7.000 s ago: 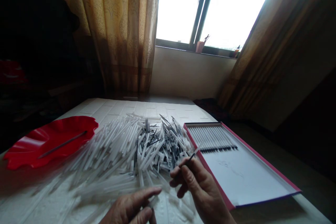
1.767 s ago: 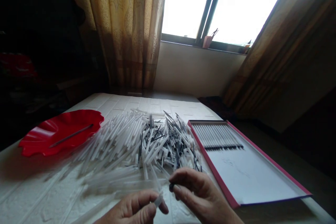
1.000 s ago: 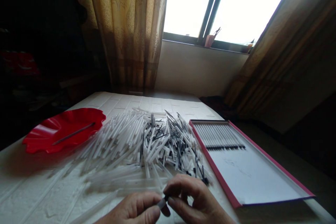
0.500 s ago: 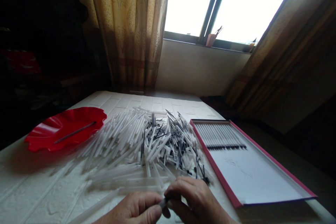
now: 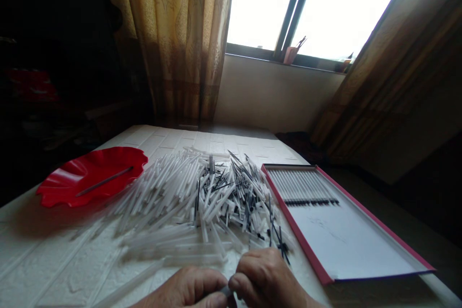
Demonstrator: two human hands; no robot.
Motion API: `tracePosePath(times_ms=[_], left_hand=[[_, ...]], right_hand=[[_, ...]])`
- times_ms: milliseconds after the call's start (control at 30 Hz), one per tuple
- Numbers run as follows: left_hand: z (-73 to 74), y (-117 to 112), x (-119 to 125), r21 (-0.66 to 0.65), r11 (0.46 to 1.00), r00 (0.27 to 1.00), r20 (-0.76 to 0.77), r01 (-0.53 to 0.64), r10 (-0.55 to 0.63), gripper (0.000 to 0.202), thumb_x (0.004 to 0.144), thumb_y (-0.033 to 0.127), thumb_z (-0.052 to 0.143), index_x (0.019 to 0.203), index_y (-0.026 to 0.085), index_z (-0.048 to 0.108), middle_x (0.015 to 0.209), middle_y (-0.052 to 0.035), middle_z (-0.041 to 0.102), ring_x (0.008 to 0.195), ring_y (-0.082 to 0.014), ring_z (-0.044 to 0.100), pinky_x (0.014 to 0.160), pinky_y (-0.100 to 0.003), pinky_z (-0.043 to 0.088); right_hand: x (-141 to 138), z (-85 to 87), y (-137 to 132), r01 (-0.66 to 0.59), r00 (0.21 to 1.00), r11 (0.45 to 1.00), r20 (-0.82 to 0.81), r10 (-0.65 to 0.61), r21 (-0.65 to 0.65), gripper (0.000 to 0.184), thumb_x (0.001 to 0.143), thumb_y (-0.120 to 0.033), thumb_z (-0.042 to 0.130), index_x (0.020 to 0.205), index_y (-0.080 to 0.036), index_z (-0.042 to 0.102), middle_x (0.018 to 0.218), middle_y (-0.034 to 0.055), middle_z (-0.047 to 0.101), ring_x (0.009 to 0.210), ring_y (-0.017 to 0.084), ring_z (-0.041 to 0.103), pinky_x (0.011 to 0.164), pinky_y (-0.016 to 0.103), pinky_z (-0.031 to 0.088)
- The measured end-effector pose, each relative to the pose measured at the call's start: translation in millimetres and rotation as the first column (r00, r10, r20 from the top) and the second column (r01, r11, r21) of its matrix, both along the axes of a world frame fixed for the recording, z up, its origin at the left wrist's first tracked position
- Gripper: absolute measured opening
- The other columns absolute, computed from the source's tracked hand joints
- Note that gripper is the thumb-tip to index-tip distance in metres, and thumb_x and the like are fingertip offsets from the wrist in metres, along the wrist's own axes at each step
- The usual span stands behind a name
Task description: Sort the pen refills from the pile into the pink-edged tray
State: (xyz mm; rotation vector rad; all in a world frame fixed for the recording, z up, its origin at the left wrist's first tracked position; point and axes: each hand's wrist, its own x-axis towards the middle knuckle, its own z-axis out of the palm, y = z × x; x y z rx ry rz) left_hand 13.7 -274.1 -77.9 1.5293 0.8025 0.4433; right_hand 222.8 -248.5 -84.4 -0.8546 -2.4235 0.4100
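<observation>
My left hand (image 5: 187, 291) and my right hand (image 5: 265, 281) meet at the bottom edge of the view, fingers pinched together on one thin tube (image 5: 227, 292), of which only a short grey bit shows between the fingertips. Just beyond them lies a big heap of clear plastic tubes and thin black refills (image 5: 202, 197) on the white table (image 5: 54, 260). To the right of the heap lies a flat red-rimmed tray (image 5: 361, 245) with a neat row of finished pieces (image 5: 301, 186) at its far end.
A red wavy-edged plate (image 5: 72, 175) with one dark stick (image 5: 104, 181) in it sits at the far left. Behind the table are yellow curtains and a bright window. The table's right edge runs just past the tray.
My hands have come together and dropped toward the bottom edge, pinching the tube between them. 7 s ago my right hand held a black refill up by the tray.
</observation>
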Motion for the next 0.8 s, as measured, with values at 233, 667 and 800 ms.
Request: tracePosePath(times_ms=[233, 667, 800], left_hand=[[1.3, 3.8, -1.6, -0.042, 0.998, 0.998, 0.037, -0.051, 0.053, 0.06, 0.086, 0.076, 0.048, 0.085, 0.019, 0.067, 0.074, 0.0018, 0.044, 0.069, -0.0158, 0.038, 0.065, -0.025, 0.035], [-19.8, 2.0, -6.1, -0.28, 0.96, 0.988, 0.14, -0.026, 0.067, 0.063, 0.081, 0.08, 0.054, 0.088, 0.018, 0.064, 0.041, 0.0135, 0.03, 0.038, -0.0079, 0.022, 0.039, -0.022, 0.012], [-13.7, 2.9, -3.3, -0.219, 0.971, 0.988, 0.094, -0.095, 0.118, 0.061, 0.081, 0.079, 0.053, 0.08, 0.019, 0.062, 0.047, 0.0121, 0.029, 0.044, -0.0087, 0.022, 0.042, -0.023, 0.013]], right_hand=[[4.7, 19.0, -0.1, -0.136, 0.978, 0.956, -0.192, 0.087, -0.259, 0.014, 0.086, -0.021, 0.064, 0.1, -0.018, 0.067, 0.084, 0.0043, 0.072, 0.065, 0.012, 0.067, 0.059, 0.018, 0.049], [30.7, 36.2, 9.0, 0.001, 0.971, 0.965, -0.229, -0.064, -0.262, 0.007, 0.087, -0.014, 0.06, 0.085, -0.019, 0.066, 0.076, 0.0023, 0.067, 0.066, 0.013, 0.06, 0.06, 0.021, 0.046], [33.5, 32.7, 10.5, 0.023, 0.983, 0.969, -0.17, -0.066, -0.246, 0.009, 0.09, -0.02, 0.059, 0.086, -0.018, 0.067, 0.074, 0.0025, 0.068, 0.064, 0.013, 0.06, 0.06, 0.022, 0.044]])
